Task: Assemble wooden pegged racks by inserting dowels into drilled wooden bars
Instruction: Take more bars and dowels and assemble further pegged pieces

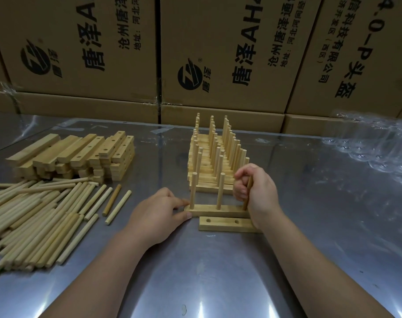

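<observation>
Flat at the middle of the desk (218,271), long axis running left to right: the drilled bar (216,211), with two standing dowels (193,191) upright in its left and middle holes. At the bar's right end, a third dowel (247,195), near vertical, foot at the last hole; cannot tell how deep. Gripped by the right hand (257,191), fingers curled round the shaft. At the bar's left end, the left hand (159,210), pinching that end between thumb and fingertips. Probably next: a straight push down along the dowel's axis, right hand already on it. Just beside, toward the near edge, a spare bar (225,224), holes up. Toward the far edge, finished racks (214,161); toward the left edge, loose dowels (34,216) and stacked bars (80,154).
</observation>
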